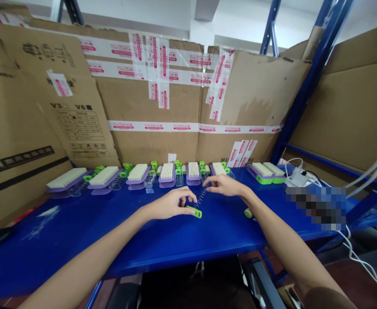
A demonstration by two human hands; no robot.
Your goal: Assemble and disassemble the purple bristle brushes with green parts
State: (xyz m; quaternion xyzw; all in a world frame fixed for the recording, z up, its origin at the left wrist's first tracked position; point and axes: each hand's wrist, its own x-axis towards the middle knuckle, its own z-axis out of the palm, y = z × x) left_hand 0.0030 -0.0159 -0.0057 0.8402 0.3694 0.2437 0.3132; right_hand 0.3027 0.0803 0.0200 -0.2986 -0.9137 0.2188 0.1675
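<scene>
Above the front middle of the blue table, my left hand (170,203) has thumb and fingers closed on a small bright green plastic piece (197,213) with a slot in it. A thin metal coil spring (201,197) slants up from near that piece towards my right hand (223,185). The fingertips of my right hand are pinched at the spring's upper end. Whether the lower end of the spring touches the green piece I cannot tell. Beside my right forearm lies a small cream and green cylinder (248,213), partly hidden by the arm.
Along the back of the blue table (149,249) stand several purple brushes (138,176) with cream bristles, beside clear containers (150,179) with green parts. Green brush heads (265,174) stand back right, near a power strip (300,177) with white cables. Cardboard (156,103) walls the back.
</scene>
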